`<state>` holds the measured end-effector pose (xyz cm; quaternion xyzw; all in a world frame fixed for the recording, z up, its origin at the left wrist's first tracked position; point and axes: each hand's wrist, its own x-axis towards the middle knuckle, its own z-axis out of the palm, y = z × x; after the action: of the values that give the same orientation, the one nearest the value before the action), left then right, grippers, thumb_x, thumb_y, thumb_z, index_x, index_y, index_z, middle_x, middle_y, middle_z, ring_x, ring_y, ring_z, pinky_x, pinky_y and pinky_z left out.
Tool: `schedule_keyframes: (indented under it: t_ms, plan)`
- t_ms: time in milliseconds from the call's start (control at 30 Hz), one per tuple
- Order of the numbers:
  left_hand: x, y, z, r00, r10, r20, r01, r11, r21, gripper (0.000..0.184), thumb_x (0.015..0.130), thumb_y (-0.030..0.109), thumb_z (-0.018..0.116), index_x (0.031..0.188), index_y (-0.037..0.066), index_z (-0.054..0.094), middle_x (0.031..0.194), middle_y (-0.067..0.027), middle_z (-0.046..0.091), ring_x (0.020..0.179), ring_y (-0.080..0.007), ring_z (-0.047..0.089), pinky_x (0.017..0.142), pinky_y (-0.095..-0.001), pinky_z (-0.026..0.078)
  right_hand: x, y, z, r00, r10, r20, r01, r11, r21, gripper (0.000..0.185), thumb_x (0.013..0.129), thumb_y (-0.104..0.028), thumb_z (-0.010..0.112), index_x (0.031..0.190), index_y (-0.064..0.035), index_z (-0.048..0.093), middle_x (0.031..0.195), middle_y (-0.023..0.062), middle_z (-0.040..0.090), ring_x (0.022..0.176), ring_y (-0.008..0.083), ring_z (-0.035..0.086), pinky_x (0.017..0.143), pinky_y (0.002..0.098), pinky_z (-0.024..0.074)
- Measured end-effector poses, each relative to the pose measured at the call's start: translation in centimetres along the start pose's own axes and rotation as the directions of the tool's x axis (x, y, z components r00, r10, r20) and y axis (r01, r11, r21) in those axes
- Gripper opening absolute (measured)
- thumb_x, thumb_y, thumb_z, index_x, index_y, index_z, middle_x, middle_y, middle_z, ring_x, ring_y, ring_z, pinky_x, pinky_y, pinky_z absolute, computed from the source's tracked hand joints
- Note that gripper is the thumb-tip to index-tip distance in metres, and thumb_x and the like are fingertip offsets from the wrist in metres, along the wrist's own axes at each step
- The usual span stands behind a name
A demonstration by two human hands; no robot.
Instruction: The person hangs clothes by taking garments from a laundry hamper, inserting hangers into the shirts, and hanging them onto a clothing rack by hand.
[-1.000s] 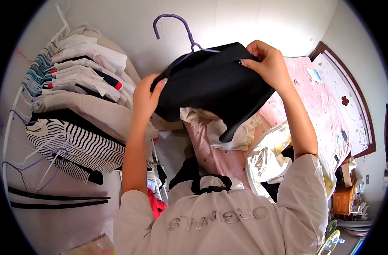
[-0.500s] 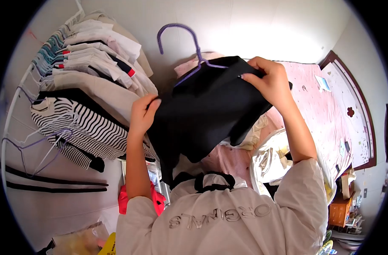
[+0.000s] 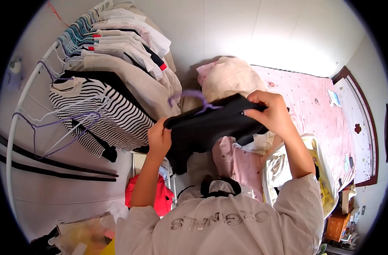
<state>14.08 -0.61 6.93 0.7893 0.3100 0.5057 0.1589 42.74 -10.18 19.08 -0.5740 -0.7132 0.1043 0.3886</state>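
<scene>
A black garment [image 3: 202,134] is stretched between my two hands in front of my chest. My left hand [image 3: 160,138] pinches its left edge, thumb against the cloth. On the other side, my right hand [image 3: 268,111] grips the upper right edge between thumb and fingers. A purple hanger [image 3: 198,95] sits in the garment; its hook sticks out of the top, tilted away from me and blurred, while its lower part is hidden by the cloth. The garment's exact kind cannot be made out.
At left, a white clothes rack [image 3: 21,110] carries several hung clothes, among them a striped top [image 3: 113,114], and spare hangers [image 3: 66,131]. A bed with a pink sheet [image 3: 300,93] lies ahead right, with a basket [image 3: 326,178] before it. A red cloth [image 3: 153,193] is below my left arm.
The garment has come lower and its top has tipped away, so the hanger hook now leans forward instead of standing up. Both hands keep their hold; the view has shifted.
</scene>
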Motion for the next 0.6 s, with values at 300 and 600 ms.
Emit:
schedule_keyframes:
  t_ms: [300, 600]
  plan:
    - [-1.2, -1.2, -4.1, 0.993, -0.043, -0.115, 0.035, 0.997, -0.07, 0.004, 0.076, 0.003, 0.056, 0.078, -0.001, 0.055, 0.057, -0.0091, 0.047, 0.048, -0.0205, 0.045, 0.049, -0.0265, 0.037, -1.7, 1.1, 0.8, 0.882, -0.106, 0.46, 0.108, 0.994, 0.022, 0.014, 0.081, -0.011, 0.054, 0.075, 0.0012, 0.05, 0.063, 0.0148, 0.048, 0.059, 0.0301, 0.048, 0.056, 0.0343, 0.0382]
    - [3.0, 0.0, -11.8, 0.987, 0.158, -0.005, -0.137, 0.868, 0.478, 0.045, 0.064, 0.023, 0.074, 0.101, 0.006, 0.056, 0.107, -0.0119, 0.053, 0.101, -0.0303, 0.049, 0.086, -0.0395, 0.038, -0.6, -1.6, 2.9, 0.938, -0.007, 0.346, -0.023, 0.996, 0.083, 0.015, 0.082, -0.008, 0.053, 0.073, 0.0031, 0.049, 0.059, 0.0122, 0.044, 0.052, 0.0202, 0.04, 0.051, 0.0302, 0.0346]
